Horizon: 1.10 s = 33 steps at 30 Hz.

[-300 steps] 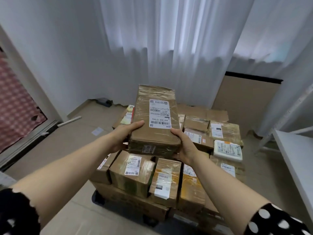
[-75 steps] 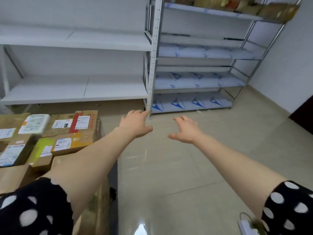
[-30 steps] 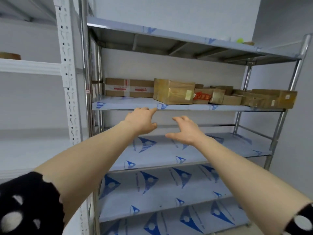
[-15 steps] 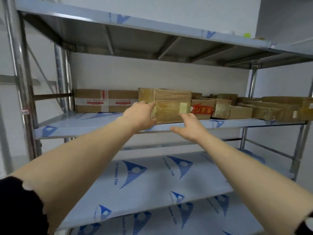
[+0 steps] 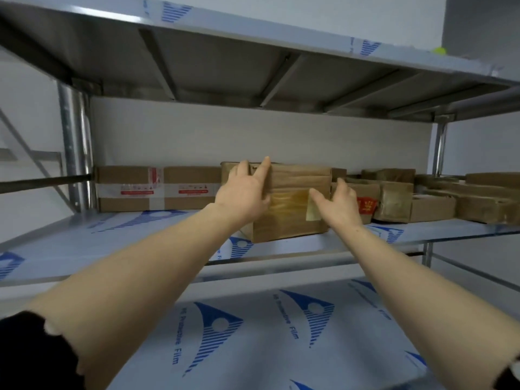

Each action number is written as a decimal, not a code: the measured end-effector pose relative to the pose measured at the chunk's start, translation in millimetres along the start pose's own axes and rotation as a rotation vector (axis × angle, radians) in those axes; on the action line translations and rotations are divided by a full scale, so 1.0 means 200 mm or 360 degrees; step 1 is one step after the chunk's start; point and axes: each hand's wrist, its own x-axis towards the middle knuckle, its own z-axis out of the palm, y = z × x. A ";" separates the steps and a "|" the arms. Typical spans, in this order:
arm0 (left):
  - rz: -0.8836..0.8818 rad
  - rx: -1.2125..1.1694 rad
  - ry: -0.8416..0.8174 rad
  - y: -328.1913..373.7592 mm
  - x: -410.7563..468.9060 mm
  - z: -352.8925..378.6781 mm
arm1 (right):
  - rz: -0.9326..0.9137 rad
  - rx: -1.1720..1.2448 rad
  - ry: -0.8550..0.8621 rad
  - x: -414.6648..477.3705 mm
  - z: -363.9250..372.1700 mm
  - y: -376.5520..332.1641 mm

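A brown, tape-wrapped cardboard parcel [image 5: 292, 204] stands near the front edge of a metal shelf [image 5: 168, 237] covered in blue-printed protective film. My left hand [image 5: 244, 192] lies against the parcel's front left corner, its straight fingers reaching up to the top edge. My right hand [image 5: 337, 204] is at the parcel's right edge with fingers spread, thumb in front of the face. Neither hand is curled round the parcel. The parcel's back is hidden.
A long carton with white and red tape [image 5: 157, 190] sits left of the parcel against the wall. A red-labelled parcel [image 5: 365, 206] and several more parcels [image 5: 433, 201] line the shelf to the right. Another shelf [image 5: 253, 66] is close overhead, and a film-covered shelf [image 5: 253, 333] lies below.
The view has closed in on the shelf. My left hand rose onto the parcel's left corner and my right hand moved to its right edge.
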 end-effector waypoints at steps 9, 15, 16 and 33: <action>-0.0120 -0.0148 0.0103 0.07 0.03 0.03 | 0.0080 0.0197 0.0108 0.18 -0.01 0.05; -0.0169 -0.0130 0.0072 0.10 0.02 0.00 | 0.0183 0.0317 0.0057 0.29 -0.04 0.11; -0.0178 -0.0129 0.0062 0.11 0.02 -0.01 | 0.0189 0.0331 0.0063 0.30 -0.05 0.11; -0.0657 -0.0300 0.0269 0.11 -0.01 -0.09 | -0.0316 0.0276 -0.0034 0.10 -0.06 -0.02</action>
